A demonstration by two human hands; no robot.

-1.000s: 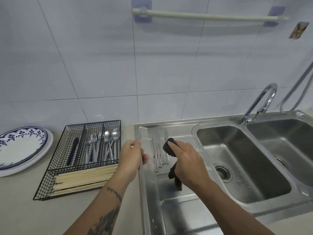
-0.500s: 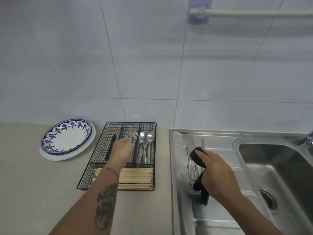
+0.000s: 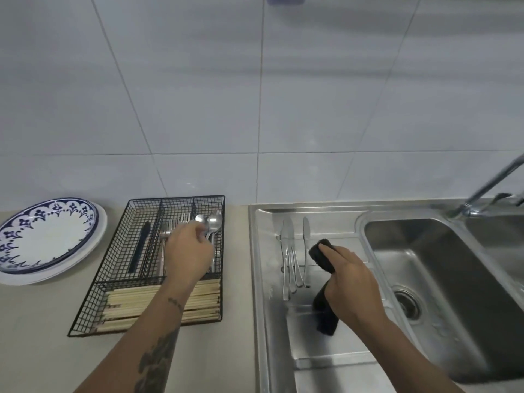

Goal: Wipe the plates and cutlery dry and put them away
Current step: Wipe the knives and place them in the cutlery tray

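Note:
My left hand (image 3: 188,251) is down in the black wire cutlery basket (image 3: 93,296), over the forks (image 3: 181,218) and spoons (image 3: 215,221). Its fingers curl near the spoon handles; whether they hold a piece is hidden. My right hand (image 3: 348,282) grips a black cloth (image 3: 321,253) above the steel drainboard (image 3: 334,355). Three table knives (image 3: 289,259) lie side by side on the drainboard, just left of the cloth. A blue-patterned plate (image 3: 48,239) sits on a stack of white plates at the far left of the counter.
The basket also holds a black-handled knife (image 3: 140,246) in its left slot and wooden chopsticks (image 3: 133,307) across the front. A deep sink basin (image 3: 453,279) with a drain (image 3: 407,303) lies right of the drainboard, under a chrome faucet (image 3: 487,188). A tiled wall runs behind.
My left hand carried a piece of cutlery from the drainboard edge into the basket and shifted toward the spoon slot. The view swung left. My right hand kept the cloth over the drainboard.

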